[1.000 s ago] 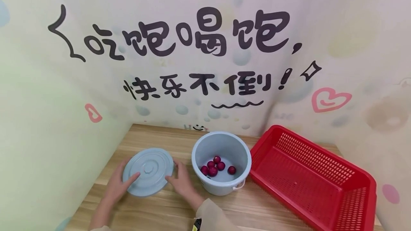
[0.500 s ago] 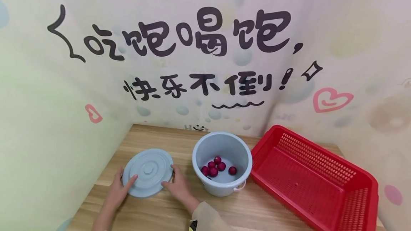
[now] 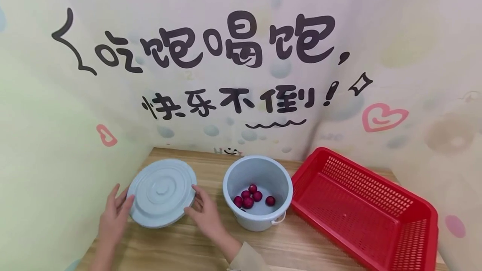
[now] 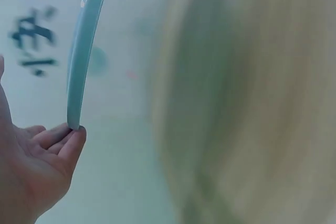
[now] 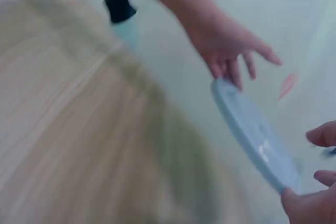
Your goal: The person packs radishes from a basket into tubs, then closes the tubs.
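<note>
A round light blue bucket lid (image 3: 162,191) is held up, tilted, above the left of the table. My left hand (image 3: 113,216) holds its left edge with bent fingers. In the left wrist view the fingertips of the left hand (image 4: 44,169) meet the lid's thin edge (image 4: 84,61). My right hand (image 3: 205,214) holds the opposite edge; in the right wrist view only part of it shows, a finger at the lid (image 5: 257,135) and the thumb apart. Right of the hands stands a light blue bucket (image 3: 257,221) with several small dark red balls (image 3: 247,202) inside.
A red plastic basket (image 3: 354,216) with mesh sides stands at the right, close beside the bucket. The wooden table (image 3: 165,250) meets a printed wall covering (image 3: 211,141) at the back and a pale green wall (image 3: 49,187) on the left.
Both hands have raised the lid from the table and moved it left; it looks larger and more tilted in the head view. The bucket, balls and basket have stayed put.
</note>
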A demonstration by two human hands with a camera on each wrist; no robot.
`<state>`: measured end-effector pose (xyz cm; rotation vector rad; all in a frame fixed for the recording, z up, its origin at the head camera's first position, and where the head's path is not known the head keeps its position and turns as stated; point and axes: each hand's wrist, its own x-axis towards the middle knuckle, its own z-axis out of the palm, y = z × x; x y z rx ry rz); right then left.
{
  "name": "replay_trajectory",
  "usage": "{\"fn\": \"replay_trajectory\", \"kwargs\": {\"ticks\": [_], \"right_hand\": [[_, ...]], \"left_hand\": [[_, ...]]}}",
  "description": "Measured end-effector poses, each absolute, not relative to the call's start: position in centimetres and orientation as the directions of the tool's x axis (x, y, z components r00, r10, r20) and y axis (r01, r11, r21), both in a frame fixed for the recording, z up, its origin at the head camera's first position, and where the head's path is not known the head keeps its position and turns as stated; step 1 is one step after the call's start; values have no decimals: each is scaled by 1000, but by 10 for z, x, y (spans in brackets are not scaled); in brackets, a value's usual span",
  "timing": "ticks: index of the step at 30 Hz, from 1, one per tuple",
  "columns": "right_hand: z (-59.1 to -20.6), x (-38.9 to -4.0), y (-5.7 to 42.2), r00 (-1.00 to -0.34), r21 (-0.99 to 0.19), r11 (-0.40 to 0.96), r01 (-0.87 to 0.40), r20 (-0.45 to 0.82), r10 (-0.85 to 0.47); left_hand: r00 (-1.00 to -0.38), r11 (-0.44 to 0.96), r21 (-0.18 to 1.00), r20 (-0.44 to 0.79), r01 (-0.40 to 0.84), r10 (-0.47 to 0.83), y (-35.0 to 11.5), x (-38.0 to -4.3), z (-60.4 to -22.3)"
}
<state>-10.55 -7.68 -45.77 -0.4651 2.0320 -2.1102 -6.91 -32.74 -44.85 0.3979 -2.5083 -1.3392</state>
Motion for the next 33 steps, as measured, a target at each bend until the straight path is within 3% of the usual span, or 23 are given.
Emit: {"fn": "replay_trajectory", "kwargs": {"ticks": [6, 14, 25, 33], "right_hand": [[-401, -98, -40, -926, -975, -29, -218, 217, -310], [-375, -108, 30, -948, -952, 55, -300, 291, -132], [-376, -115, 119, -999, -964, 265, -33, 38, 13], [-393, -111, 135, -1000, -942, 336, 3, -8, -13]], "left_hand": [[-891, 556, 826, 317, 91, -325, -301, -66, -410], [-934, 479, 852, 320, 212, -156, -230, -70, -381], [-944, 613, 743, 329, 269, 15, -150, -86, -404], [-974, 684, 708, 225, 174, 15, -130, -86, -420]]}}
